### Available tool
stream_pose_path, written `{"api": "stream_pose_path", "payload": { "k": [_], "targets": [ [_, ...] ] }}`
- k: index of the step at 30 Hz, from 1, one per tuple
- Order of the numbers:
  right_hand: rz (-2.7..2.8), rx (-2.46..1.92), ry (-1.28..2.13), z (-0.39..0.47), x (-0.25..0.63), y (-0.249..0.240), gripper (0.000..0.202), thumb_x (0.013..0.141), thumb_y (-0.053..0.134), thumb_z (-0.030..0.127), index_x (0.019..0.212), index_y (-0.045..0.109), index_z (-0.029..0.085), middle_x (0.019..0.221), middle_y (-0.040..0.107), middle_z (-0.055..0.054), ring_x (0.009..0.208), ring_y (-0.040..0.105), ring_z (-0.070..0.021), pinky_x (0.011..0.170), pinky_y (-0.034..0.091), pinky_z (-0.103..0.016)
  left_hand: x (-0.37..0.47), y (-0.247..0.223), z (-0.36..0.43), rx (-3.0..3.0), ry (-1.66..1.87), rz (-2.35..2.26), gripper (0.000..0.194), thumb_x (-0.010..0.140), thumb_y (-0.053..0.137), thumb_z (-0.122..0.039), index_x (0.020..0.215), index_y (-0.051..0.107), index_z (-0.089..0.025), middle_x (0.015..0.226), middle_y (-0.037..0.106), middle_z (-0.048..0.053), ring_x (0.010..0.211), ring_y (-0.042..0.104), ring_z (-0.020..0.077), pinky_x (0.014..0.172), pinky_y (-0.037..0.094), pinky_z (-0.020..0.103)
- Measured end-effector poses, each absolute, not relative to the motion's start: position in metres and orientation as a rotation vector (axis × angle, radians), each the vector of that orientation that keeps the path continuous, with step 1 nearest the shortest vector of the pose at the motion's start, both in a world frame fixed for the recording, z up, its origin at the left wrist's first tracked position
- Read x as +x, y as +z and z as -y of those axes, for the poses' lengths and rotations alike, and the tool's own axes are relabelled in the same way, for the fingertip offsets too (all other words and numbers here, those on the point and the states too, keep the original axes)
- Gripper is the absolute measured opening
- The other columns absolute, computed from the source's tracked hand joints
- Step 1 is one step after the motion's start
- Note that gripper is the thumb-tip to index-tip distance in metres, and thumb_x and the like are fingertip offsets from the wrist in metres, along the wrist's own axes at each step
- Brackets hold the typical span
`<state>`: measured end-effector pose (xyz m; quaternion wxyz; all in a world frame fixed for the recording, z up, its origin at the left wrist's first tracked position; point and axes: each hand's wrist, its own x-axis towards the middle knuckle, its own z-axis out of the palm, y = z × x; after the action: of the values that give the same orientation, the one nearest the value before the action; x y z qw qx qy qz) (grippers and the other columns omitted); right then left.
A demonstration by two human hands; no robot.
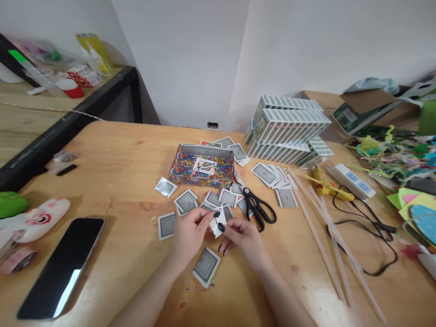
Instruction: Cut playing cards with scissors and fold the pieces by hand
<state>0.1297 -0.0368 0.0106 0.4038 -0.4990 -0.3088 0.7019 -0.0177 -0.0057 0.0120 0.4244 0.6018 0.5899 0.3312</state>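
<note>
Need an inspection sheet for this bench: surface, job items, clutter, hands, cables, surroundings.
Surface: wooden table, a few small dark marks near the hands.
Job's things: held card; loose cards scattered, mostly back up; multicoloured box with a face-up card inside; scissors slightly open.
Clutter: phone at left; yellow glue gun, translucent sticks at right.
Hands: left hand and right hand both pinch the held card.
Cables: black cable looped loosely near the power strip.
Surroundings: pale wall behind; stacked boxes at back right.
</note>
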Motion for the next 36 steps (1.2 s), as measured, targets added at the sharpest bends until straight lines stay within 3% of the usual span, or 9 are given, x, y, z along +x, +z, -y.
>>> {"api": "stream_pose_path", "payload": {
  "k": [8,12,15,20,28,32,36],
  "targets": [
    [0.751,-1.231,1.827,0.037,0.130,0.009,0.030,0.067,0.069,0.042,0.071,0.060,0.014,0.066,0.069,-0.003,0.045,0.062,-0.0134,0.044,0.050,-0.023,-0.018,0.015,0.005,1.465,0.907,-1.457,0.016,0.076,0.056,-0.029,0.076,0.068,-0.017,0.072,0.070,0.002,0.065,0.061,0.0151,0.061,0.044,0.024],
    [0.646,-1.119,1.888,0.037,0.132,0.011,0.027,0.067,0.072,0.037,0.074,0.060,0.013,0.071,0.069,-0.004,0.044,0.061,-0.0115,0.042,0.049,-0.020,-0.020,0.018,0.003,1.156,0.892,-1.122,0.019,0.073,0.062,-0.027,0.087,0.070,-0.018,0.091,0.071,0.006,0.083,0.062,0.0190,0.073,0.046,0.027],
    [0.567,-0.992,1.973,0.038,0.135,0.013,0.026,0.065,0.074,0.032,0.076,0.060,0.013,0.072,0.069,-0.005,0.044,0.061,-0.0100,0.039,0.048,-0.017,-0.021,0.020,0.003,0.922,0.785,-0.884,0.028,0.071,0.065,-0.029,0.096,0.069,-0.017,0.096,0.070,0.009,0.079,0.063,0.0194,0.068,0.048,0.028],
    [0.532,-0.901,2.116,0.039,0.136,0.012,0.027,0.063,0.077,0.028,0.072,0.057,0.012,0.060,0.066,-0.002,0.041,0.061,-0.0121,0.036,0.047,-0.017,-0.021,0.021,0.004,0.825,0.669,-0.793,0.030,0.071,0.067,-0.026,0.100,0.068,-0.017,0.099,0.069,0.009,0.086,0.063,0.0206,0.079,0.046,0.032],
    [0.400,-0.945,2.046,0.040,0.133,0.015,0.027,0.063,0.077,0.028,0.068,0.056,0.012,0.057,0.062,0.001,0.040,0.057,-0.0066,0.036,0.046,-0.013,-0.018,0.020,0.002,0.827,0.726,-0.811,0.040,0.071,0.066,-0.029,0.109,0.062,-0.017,0.096,0.069,0.010,0.079,0.064,0.0194,0.074,0.049,0.033],
    [0.461,-0.965,2.027,0.040,0.131,0.016,0.029,0.067,0.072,0.035,0.074,0.053,0.014,0.061,0.063,0.001,0.039,0.057,-0.0078,0.033,0.044,-0.014,-0.017,0.022,0.003,0.919,0.766,-0.855,0.041,0.076,0.061,-0.029,0.115,0.056,-0.020,0.101,0.067,0.010,0.088,0.063,0.0203,0.080,0.048,0.034],
    [0.627,-1.083,1.866,0.039,0.129,0.016,0.029,0.073,0.066,0.039,0.077,0.050,0.015,0.063,0.063,0.000,0.040,0.057,-0.0085,0.037,0.047,-0.017,-0.018,0.022,0.002,1.036,0.809,-0.889,0.034,0.076,0.060,-0.027,0.109,0.059,-0.019,0.103,0.066,0.009,0.097,0.060,0.0200,0.087,0.045,0.033]
  ]
}}
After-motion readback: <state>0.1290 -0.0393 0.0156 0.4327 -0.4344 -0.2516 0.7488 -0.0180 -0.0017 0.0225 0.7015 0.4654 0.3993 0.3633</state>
